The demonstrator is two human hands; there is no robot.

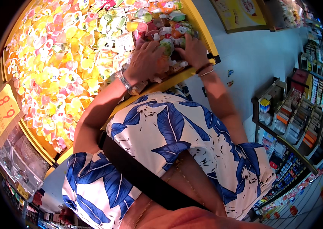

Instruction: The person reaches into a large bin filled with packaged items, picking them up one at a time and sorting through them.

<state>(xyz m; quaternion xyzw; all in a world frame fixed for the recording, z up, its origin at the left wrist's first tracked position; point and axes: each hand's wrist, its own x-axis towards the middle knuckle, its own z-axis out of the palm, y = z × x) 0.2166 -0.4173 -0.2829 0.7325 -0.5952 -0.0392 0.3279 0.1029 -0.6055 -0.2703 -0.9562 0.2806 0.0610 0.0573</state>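
Observation:
My left hand (145,61), with a metal watch bracelet (123,79) at the wrist, lies palm down over soft spouted pouches at the near right corner of a yellow-framed bin. What its fingers touch underneath is partly hidden. Facing it, my right hand (193,51) wears two thin bracelets and bends its fingers down beside a green pouch (167,47). Its thumb and forefinger are apart; whether it grips a pouch cannot be made out. Orange pouches (180,30) with white caps lie just beyond. Below the hands, another white-capped pouch (178,66) rests against the rim.
The bin's yellow edge (207,34) runs close past my right hand. Small jelly cups (64,71) heap up across the bin, brightly lit. A yellow price sign (3,110) and clear plastic boxes (21,169) stand at left. Shelves of packaged goods (290,120) line the right.

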